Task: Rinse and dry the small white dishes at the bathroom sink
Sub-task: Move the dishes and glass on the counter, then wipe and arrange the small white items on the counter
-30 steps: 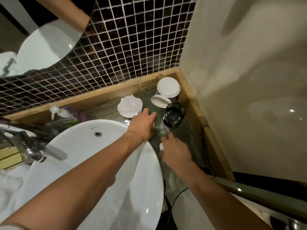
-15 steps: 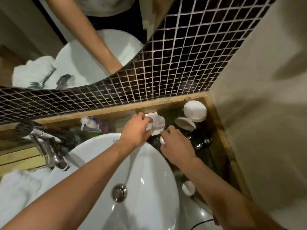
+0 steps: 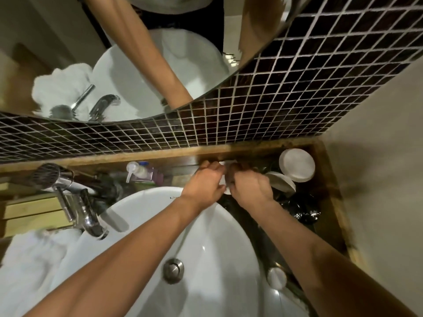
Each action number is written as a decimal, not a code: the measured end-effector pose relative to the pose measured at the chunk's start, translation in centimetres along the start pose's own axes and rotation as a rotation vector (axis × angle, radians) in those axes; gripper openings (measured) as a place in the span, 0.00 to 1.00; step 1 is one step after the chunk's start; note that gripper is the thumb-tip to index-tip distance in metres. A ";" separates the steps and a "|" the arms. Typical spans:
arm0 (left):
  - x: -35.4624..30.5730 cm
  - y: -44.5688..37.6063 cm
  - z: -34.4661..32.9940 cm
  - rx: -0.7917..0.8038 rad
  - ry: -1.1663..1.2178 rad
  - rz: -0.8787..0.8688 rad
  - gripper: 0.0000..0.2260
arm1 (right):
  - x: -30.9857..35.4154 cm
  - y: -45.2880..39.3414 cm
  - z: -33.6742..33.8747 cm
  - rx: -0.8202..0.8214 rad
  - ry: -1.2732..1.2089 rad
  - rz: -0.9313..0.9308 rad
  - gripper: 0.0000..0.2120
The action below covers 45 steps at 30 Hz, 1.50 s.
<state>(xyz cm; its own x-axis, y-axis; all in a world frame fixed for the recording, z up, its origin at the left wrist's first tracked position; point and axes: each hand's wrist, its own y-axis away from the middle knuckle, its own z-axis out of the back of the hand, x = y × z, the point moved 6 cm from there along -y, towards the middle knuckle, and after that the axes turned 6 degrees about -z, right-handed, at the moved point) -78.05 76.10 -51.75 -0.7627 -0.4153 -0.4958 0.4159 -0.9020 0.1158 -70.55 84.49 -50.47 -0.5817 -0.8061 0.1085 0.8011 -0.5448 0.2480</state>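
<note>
**Both hands bunched on one little dish behind the basin**

So the left hand (image 3: 202, 183) and right hand (image 3: 248, 186) are curled in tight against each other, fingers pinching a small white dish (image 3: 225, 179) between them. You only see slivers of it, the knuckles cover most. It's up at 12 o'clock from the white basin (image 3: 142, 216), over the dark counter (image 3: 325, 227).

Stuff crowding around:
- at 3 o'clock of the hands, a tilted white dish (image 3: 282, 183) leaning by a round white lid-looking dish (image 3: 296, 164) in the corner
- a dark glossy thing (image 3: 299, 208) at 4 o'clock, can't tell what
- pump bottle (image 3: 139, 172) at 9 o'clock
- chrome faucet (image 3: 89, 221) further left, white towel (image 3: 32, 266) below it
- small round white piece (image 3: 277, 276) by the right forearm
</note>
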 end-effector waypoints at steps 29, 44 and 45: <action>-11.2 9.5 -1.2 0.038 -0.228 -0.320 0.16 | -4.7 17.1 -0.9 0.004 -0.003 -0.183 0.14; -15.3 11.6 -6.8 0.187 -0.301 -0.470 0.19 | -7.0 23.0 -6.4 0.106 0.002 -0.320 0.18; -15.2 11.6 -6.7 0.180 -0.303 -0.468 0.19 | -7.0 22.9 -6.5 0.103 0.000 -0.316 0.18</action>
<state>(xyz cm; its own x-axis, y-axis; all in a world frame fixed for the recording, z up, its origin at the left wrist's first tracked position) -58.30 72.77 -48.65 -0.9635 0.0408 -0.2646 -0.0699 -0.9924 0.1015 -47.20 76.12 -51.79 -0.7992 -0.6010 0.0107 0.5627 -0.7417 0.3651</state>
